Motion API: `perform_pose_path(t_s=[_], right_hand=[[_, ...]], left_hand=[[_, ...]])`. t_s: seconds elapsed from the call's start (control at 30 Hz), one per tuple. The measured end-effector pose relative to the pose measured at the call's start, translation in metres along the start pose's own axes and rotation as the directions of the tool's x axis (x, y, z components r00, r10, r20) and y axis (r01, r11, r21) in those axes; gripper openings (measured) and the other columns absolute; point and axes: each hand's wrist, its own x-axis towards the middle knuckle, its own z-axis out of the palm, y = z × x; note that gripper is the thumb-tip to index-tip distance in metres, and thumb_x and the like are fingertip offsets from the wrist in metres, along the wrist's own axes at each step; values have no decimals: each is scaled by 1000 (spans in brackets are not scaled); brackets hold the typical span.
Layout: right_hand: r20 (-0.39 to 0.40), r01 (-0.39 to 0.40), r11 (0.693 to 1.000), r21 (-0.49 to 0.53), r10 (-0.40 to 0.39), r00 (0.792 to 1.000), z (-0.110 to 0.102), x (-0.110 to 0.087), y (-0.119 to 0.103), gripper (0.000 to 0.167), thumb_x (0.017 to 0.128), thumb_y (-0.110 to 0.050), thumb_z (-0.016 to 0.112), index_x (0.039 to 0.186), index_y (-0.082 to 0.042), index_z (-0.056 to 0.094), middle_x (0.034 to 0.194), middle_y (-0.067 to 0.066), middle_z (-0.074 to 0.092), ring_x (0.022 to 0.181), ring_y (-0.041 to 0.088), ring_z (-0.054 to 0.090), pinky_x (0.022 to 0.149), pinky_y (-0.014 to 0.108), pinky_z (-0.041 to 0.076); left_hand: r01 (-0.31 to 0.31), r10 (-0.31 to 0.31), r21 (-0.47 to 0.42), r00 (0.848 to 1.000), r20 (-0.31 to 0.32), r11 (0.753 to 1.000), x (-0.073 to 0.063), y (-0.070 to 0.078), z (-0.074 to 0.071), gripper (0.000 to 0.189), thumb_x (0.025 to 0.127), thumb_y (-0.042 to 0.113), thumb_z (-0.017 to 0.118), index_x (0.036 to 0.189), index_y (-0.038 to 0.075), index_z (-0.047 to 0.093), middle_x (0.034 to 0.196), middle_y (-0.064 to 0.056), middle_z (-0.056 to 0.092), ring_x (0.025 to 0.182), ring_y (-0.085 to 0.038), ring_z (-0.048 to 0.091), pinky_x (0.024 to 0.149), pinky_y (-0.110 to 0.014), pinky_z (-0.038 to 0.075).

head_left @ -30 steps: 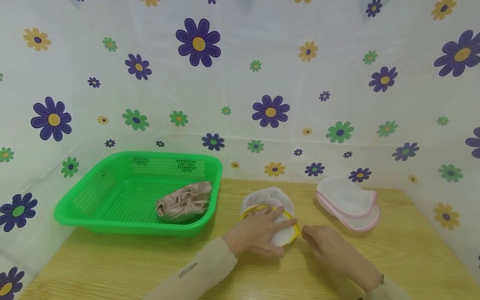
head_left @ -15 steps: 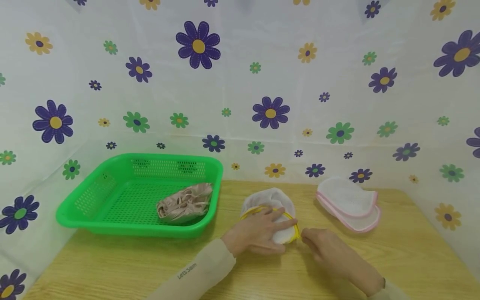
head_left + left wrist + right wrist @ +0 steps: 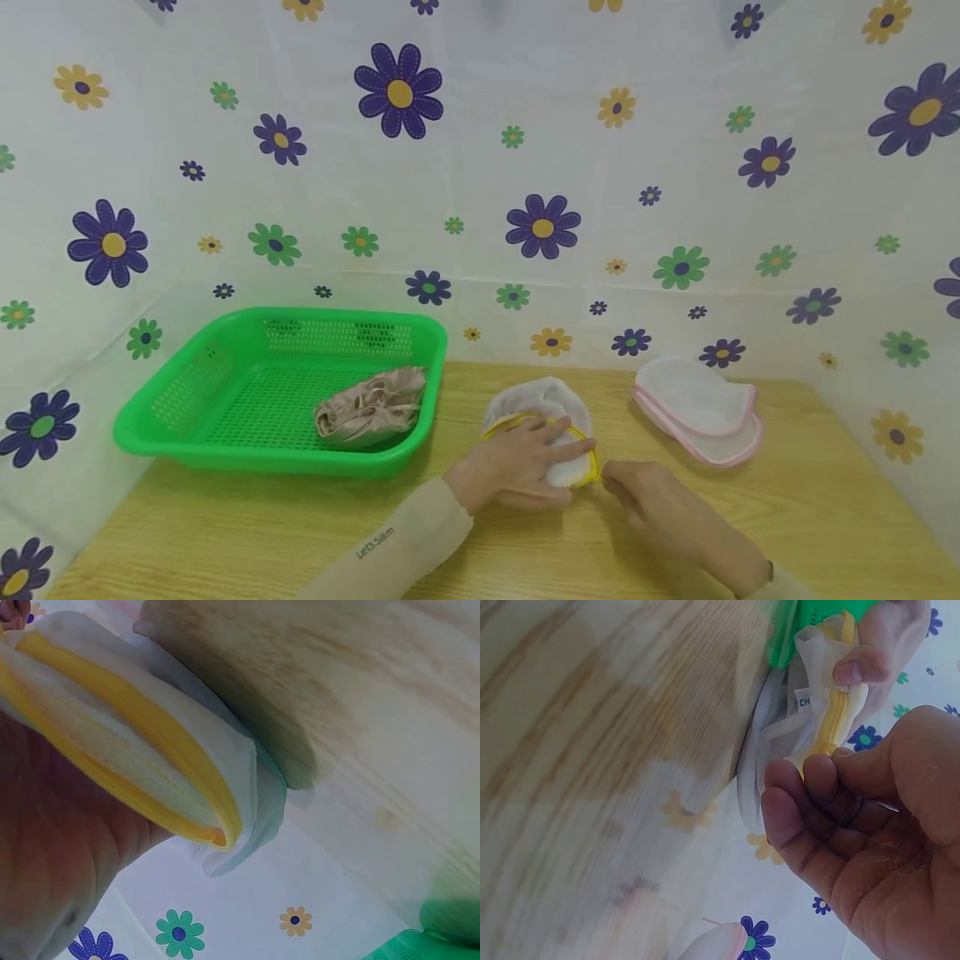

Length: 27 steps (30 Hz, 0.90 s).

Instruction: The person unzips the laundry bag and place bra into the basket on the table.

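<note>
A white mesh laundry bag (image 3: 537,395) with yellow zipper edging stands on the table in front of me. My left hand (image 3: 513,468) holds it from the left, fingers spread across the far side and thumb on the near side. In the right wrist view, that thumb (image 3: 859,669) bends over the bag beside the yellow zipper (image 3: 835,718). My right hand (image 3: 660,504) pinches the zipper's right end between thumb and forefinger. The left wrist view shows the two yellow edges (image 3: 150,724) parted, with a gap between them. The pinching fingertips hide the zipper pull.
A green plastic basket (image 3: 281,457) stands on the left, holding a bundle of shiny pinkish-beige fabric (image 3: 371,408). At the back right lie white mesh pieces with pink trim (image 3: 697,404). A flowered white sheet (image 3: 480,167) hangs behind the wooden table (image 3: 817,500).
Both hands stay almost in place on the bag. The right hand has come very slightly lower in the head view, still pinching the zipper end.
</note>
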Motion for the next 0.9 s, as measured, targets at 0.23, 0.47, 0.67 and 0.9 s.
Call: perform_pose_path(t_s=[0.23,0.47,0.67,0.9], right_hand=[[-10,13,1000,-9,-13,1000,-1,0,-1,20,97,1,60,83,-13,60,66,-15,39,60,-6,33,53,17,37],[1,11,1000,-7,-11,1000,-1,-1,-2,20,98,0,60,83,-13,60,66,-15,39,60,-6,32,52,16,36],[-6,12,1000,-4,-12,1000,0,-1,-2,19,97,0,60,84,-13,61,66,-15,40,60,-6,33,53,16,38],[-20,33,999,-22,-33,999,0,-1,-3,20,97,1,60,83,-13,60,67,-15,39,60,-6,32,54,16,36]], left_hand=[[-1,2,25,1000,-22,1000,1,1,0,70,95,57,48,160,45,26,170,0,28,153,-32,35,116,-44,43],[13,-13,-11,1000,6,1000,0,1,0,70,95,59,47,160,47,24,171,1,25,154,-34,32,117,-51,42],[6,-6,1,1000,9,1000,0,1,1,69,97,59,46,161,46,24,171,0,26,154,-35,32,118,-50,41],[1,-1,1,1000,4,1000,1,1,2,68,97,57,45,161,46,24,170,0,26,154,-34,32,120,-47,38]])
